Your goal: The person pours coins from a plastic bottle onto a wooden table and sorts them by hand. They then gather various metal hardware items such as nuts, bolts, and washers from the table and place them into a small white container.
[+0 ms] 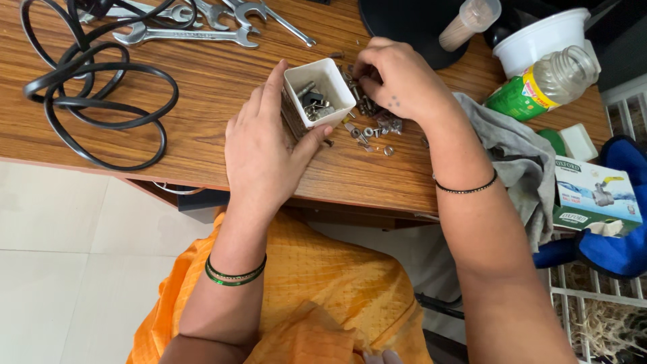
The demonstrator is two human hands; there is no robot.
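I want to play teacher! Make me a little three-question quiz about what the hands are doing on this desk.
1. True or false: the left hand is holding the square white cup.
2. What is the right hand touching?
A. the spanners
B. the pile of small screws and nuts
C. the plastic bottle
3. What long black thing lies looped at the left end of the wooden desk?

Key
1. True: fingers and thumb wrap its sides.
2. B: its fingertips are in the pile, right of the cup.
3. A coiled black cable.
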